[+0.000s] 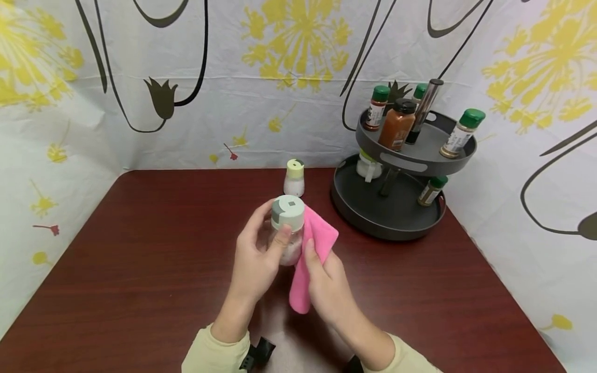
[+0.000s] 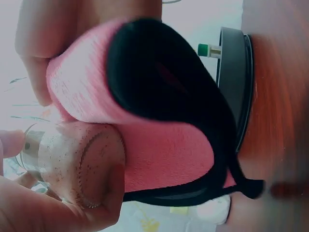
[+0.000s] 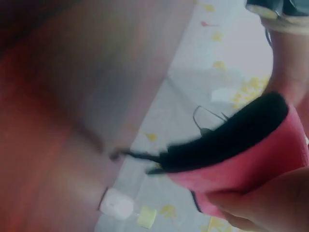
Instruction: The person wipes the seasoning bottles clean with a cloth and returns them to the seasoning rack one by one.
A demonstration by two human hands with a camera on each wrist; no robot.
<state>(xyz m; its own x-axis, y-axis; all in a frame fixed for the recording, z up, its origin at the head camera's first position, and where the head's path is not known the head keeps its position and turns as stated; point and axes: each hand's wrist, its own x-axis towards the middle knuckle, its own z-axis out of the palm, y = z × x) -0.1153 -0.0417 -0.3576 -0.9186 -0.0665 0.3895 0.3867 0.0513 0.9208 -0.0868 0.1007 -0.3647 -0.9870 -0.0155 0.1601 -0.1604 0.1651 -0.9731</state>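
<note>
My left hand grips a clear shaker jar with a pale grey lid, fingers on its far left side and thumb across its front. In the left wrist view the jar lies sideways, with dark specks showing through the glass. My right hand holds a folded pink cloth against the jar's right side, thumb on top. Black edging and a small loop show on the cloth in the right wrist view. Both hands are above the table's middle.
A small shaker with a yellow lid stands behind the jar, near the table's back edge. At the back right is a two-tier dark round rack with several spice bottles, some green-capped. A patterned sheet hangs behind the table.
</note>
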